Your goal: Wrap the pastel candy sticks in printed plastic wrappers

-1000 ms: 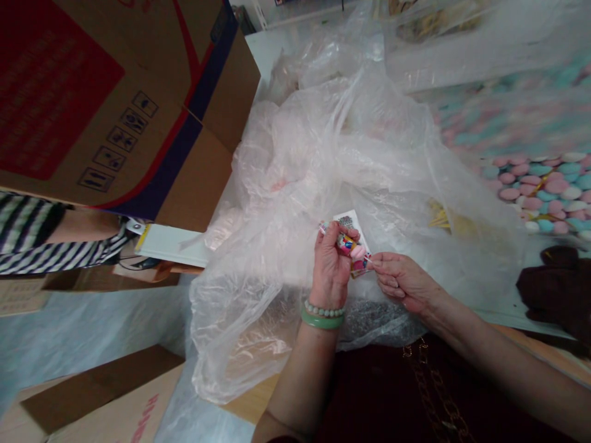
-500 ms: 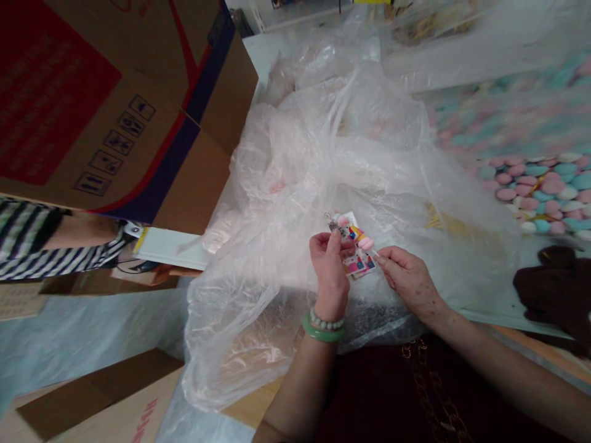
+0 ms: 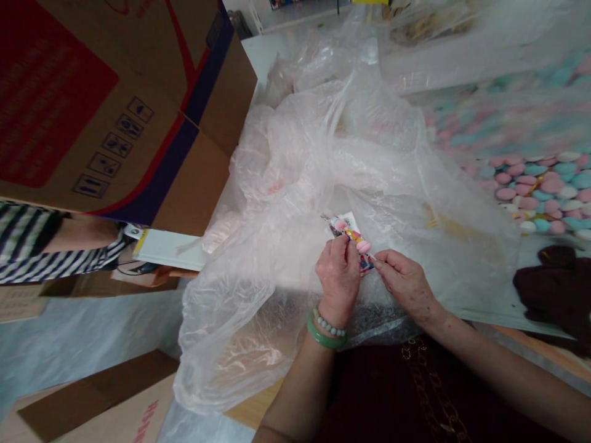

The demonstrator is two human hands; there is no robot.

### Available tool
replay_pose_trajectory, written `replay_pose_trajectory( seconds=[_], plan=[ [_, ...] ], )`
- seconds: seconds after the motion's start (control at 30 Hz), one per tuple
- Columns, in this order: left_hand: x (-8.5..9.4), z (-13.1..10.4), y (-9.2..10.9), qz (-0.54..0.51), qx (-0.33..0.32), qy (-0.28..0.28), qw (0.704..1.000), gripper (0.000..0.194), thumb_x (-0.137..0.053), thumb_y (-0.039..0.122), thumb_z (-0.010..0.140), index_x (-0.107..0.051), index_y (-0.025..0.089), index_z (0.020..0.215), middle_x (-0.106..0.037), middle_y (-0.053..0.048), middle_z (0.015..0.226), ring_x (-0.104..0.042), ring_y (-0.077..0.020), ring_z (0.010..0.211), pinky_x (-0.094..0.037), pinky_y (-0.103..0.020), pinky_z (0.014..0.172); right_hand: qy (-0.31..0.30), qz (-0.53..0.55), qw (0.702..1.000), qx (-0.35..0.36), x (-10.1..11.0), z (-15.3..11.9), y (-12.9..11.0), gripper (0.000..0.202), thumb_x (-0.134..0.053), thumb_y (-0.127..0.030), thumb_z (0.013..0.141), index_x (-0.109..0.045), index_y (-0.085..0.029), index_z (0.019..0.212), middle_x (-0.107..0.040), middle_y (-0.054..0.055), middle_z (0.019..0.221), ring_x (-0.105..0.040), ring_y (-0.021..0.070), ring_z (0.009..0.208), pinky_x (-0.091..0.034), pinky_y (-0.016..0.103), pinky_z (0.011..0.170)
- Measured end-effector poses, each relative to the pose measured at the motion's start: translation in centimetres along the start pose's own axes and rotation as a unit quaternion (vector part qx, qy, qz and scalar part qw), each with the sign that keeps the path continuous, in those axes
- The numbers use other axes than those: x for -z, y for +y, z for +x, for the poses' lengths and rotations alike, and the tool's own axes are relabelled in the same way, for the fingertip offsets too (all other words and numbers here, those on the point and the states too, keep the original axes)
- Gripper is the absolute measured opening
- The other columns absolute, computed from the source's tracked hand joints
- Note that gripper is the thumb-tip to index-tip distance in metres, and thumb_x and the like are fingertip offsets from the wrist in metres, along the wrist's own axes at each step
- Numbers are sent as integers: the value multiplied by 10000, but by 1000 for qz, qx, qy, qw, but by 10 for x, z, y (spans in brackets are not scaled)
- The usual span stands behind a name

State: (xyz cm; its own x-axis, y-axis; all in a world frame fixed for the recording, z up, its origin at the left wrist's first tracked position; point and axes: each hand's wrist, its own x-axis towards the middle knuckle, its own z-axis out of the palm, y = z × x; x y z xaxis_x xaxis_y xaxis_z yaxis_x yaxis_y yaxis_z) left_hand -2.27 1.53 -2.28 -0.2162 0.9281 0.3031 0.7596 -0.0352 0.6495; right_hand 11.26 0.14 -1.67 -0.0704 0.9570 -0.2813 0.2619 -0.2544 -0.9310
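A small pink, yellow and white charm [image 3: 362,246] with a metal clasp at its upper left lies between my hands, above clear plastic bags. My left hand [image 3: 339,274], with a green bangle and beaded bracelet on the wrist, is closed on the charm's left side. My right hand [image 3: 404,280] pinches a thin white strip at the charm's lower right end. Behind the charm shows a printed card [image 3: 366,263], partly hidden by my left fingers.
Crumpled clear plastic [image 3: 286,246] covers the table's middle. A big cardboard box [image 3: 184,123] stands at left, near another person's arm [image 3: 87,232]. Pink, blue and white pieces [image 3: 549,184] lie at right, above a dark brown item [image 3: 554,283]. An open carton [image 3: 106,400] is lower left.
My left hand has turned over, back now upward, and closed its fingers lower on the charm. My right hand has shifted slightly left, still pinching the strip.
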Motion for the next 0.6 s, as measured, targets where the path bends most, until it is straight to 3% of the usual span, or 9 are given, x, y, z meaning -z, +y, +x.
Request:
replay_pose_trajectory(
  seconds=[0.2, 0.33, 0.47, 0.6],
  plan=[
    [-3, -5, 1, 115, -22, -15, 993, 189, -450, 276, 912, -606, 170, 922, -649, -47, 765, -589, -139, 696, -377, -251, 631, 0, 3, 1000, -4, 0, 1, 4, 262, -517, -425, 835, -629, -192, 795, -457, -47, 515, -395, 116, 483, -301, 232, 467],
    [-3, -3, 3, 175, 6, -30, 984, 219, -448, 292, 902, -589, 183, 776, -622, -37, 693, -566, -146, 647, -326, -268, 587, 0, 18, 1000, -15, -1, 1, 4, 263, -520, -432, 828, -622, -193, 788, -439, -55, 485, -391, 115, 466, -301, 234, 462],
    [-2, -1, 6, 159, 62, -62, 983, 189, -472, 291, 879, -592, 196, 768, -626, -21, 678, -548, -139, 622, -290, -264, 572, 0, 40, 999, -24, -4, 1, 6, 265, -521, -442, 825, -614, -197, 785, -423, -65, 459, -389, 115, 449, -308, 238, 462],
    [-2, 0, 6, 136, 94, -53, 985, 140, -512, 260, 840, -592, 202, 741, -619, -16, 671, -515, -135, 600, -262, -261, 563, 1, 29, 999, -18, -5, 1, 7, 263, -510, -436, 834, -610, -199, 780, -419, -64, 460, -394, 117, 452, -310, 239, 466]
  ],
)
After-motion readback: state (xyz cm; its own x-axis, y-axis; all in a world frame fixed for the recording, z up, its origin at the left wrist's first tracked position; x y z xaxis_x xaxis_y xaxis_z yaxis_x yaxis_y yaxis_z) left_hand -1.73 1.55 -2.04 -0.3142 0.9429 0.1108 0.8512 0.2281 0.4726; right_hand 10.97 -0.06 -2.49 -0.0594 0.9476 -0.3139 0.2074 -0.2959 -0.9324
